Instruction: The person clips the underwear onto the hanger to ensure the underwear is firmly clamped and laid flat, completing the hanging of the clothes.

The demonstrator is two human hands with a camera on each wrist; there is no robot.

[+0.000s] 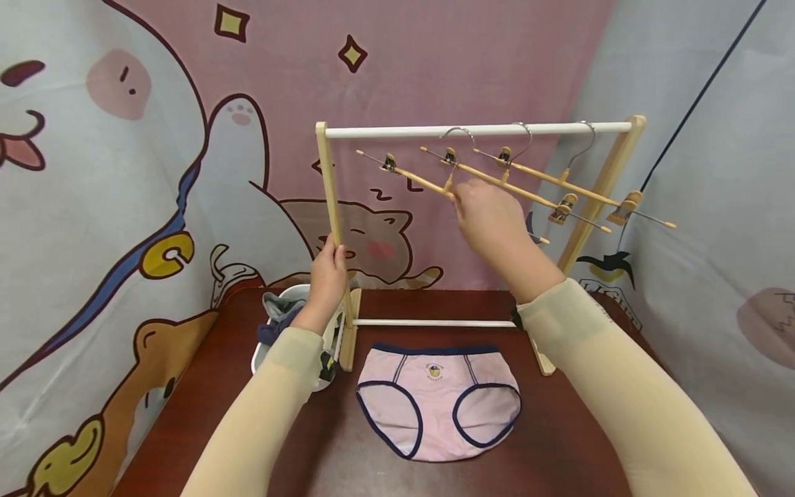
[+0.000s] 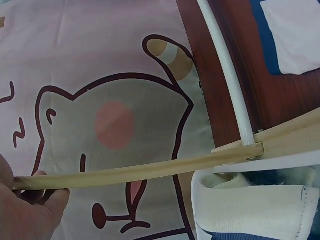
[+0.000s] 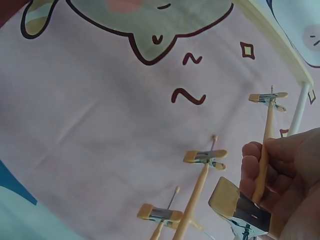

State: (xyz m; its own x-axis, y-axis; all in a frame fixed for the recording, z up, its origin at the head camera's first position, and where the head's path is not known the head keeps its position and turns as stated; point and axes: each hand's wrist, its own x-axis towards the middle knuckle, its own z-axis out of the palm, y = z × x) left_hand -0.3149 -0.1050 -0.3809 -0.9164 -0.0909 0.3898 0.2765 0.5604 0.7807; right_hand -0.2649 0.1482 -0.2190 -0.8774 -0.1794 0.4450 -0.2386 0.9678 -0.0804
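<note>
My left hand (image 1: 328,278) holds the left wooden post (image 1: 330,186) of a small clothes rack, thumb and fingers round it. With my right hand (image 1: 488,215) I grip the bar of the leftmost clip hanger (image 1: 419,181); in the right wrist view its wooden bar (image 3: 265,135) runs between thumb and fingers. Its metal hook meets the rack's white rail (image 1: 385,132); whether it bears on the rail I cannot tell. Two more clip hangers (image 1: 534,192) hang to its right. Pink underpants (image 1: 435,407) with navy trim lie flat on the table below the rack.
A white basket (image 1: 256,359) with folded clothes (image 1: 279,319) stands at the rack's left foot. The rack's lower white bar (image 1: 435,323) crosses behind the underpants. A printed cloth (image 1: 472,62) hangs behind the dark red table (image 1: 205,414).
</note>
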